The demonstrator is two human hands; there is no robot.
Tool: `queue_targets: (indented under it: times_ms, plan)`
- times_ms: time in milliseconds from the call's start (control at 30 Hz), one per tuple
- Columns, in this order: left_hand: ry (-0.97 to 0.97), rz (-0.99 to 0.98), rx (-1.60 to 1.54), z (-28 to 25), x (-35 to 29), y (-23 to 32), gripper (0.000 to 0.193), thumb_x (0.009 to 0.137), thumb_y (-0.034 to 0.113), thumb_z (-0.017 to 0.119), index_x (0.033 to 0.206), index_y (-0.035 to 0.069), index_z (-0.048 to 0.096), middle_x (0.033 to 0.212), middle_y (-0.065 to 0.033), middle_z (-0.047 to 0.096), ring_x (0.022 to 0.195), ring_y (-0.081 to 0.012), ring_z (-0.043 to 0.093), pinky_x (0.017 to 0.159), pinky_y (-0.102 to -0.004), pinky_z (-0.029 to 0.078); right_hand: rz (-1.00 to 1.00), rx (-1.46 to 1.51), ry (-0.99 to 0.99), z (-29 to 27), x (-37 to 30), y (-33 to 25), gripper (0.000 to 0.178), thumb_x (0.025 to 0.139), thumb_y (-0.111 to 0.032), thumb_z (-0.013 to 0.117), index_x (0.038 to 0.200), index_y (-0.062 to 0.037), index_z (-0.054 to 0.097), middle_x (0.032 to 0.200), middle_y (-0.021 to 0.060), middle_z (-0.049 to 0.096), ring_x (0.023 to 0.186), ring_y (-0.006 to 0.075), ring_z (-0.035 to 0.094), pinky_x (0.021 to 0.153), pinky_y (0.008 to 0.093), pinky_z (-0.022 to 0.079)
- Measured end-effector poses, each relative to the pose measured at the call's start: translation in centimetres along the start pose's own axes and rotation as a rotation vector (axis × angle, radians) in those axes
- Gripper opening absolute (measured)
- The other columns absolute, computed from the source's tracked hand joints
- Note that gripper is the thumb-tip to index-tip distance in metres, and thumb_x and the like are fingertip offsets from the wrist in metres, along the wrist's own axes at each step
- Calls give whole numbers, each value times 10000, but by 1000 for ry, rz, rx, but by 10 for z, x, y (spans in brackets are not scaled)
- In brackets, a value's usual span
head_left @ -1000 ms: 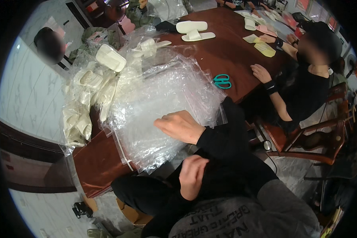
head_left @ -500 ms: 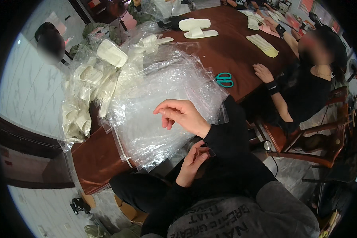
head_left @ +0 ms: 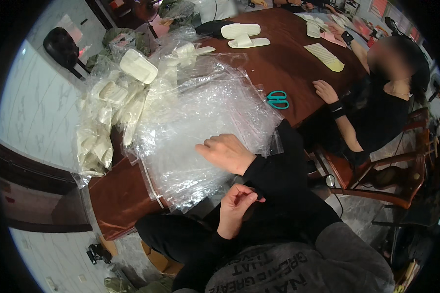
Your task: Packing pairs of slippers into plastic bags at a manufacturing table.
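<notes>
My right hand (head_left: 227, 153) hovers over a wide stack of clear plastic bags (head_left: 181, 132), back upward and fingers curled in; nothing shows in it. Below it, my left hand (head_left: 234, 209) is closed in a pinch on a bit of dark cloth, which looks like the black sleeve (head_left: 274, 180) of my right arm. Left of the stack lie several cream slippers in clear bags, one pale slipper (head_left: 139, 66) resting on top. A pair of teal-handled scissors (head_left: 277, 100) sits at the stack's right edge, blades hidden under plastic.
On the brown-covered table (head_left: 288, 53) lie a pair of cream slippers (head_left: 240, 36) and a pale yellow insole-shaped piece (head_left: 325, 56). A person in black (head_left: 376, 107) sits at the right, one hand on the table edge. A wooden chair (head_left: 376, 180) stands there.
My right hand has dropped a little toward me and turned back-up, its fingers curling in. My left hand has shifted slightly down, with its pinch tighter at the sleeve.
</notes>
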State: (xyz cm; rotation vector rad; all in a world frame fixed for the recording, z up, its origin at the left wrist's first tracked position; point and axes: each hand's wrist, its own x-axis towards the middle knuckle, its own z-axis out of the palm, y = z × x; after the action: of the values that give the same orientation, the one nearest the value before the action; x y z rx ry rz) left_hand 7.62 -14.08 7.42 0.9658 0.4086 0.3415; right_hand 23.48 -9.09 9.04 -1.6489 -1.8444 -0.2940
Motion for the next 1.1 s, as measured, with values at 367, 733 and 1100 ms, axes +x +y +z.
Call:
queue_targets:
  times_ms: [367,733,1100]
  plan:
    - [234,145,294,9,11,-16,134,915,88,630,893,-2,533,781,-40,591,717,-97,576,721,-240,484,161,49,-33,1,8,-5,92,770,-85,591,849,-56,553,732,104,608,687,297,635,571,415,496]
    - [590,533,1408,-110,0,66,373,795,140,707,1159,139,625,1338,-99,505,1286,-344,406,1056,-574,251,416,-11,2,-22,-44,57,427,832,-135,650,1247,-129,550,1251,159,516,1143,373,501,903,444,451]
    - [662,189,1680,-195,14,26,665,794,431,690,1398,305,443,1527,-83,279,1412,-381,210,1067,-698,107,374,-298,-261,26,-25,95,405,848,-176,596,1241,-96,545,1262,162,534,1172,339,497,932,506,432]
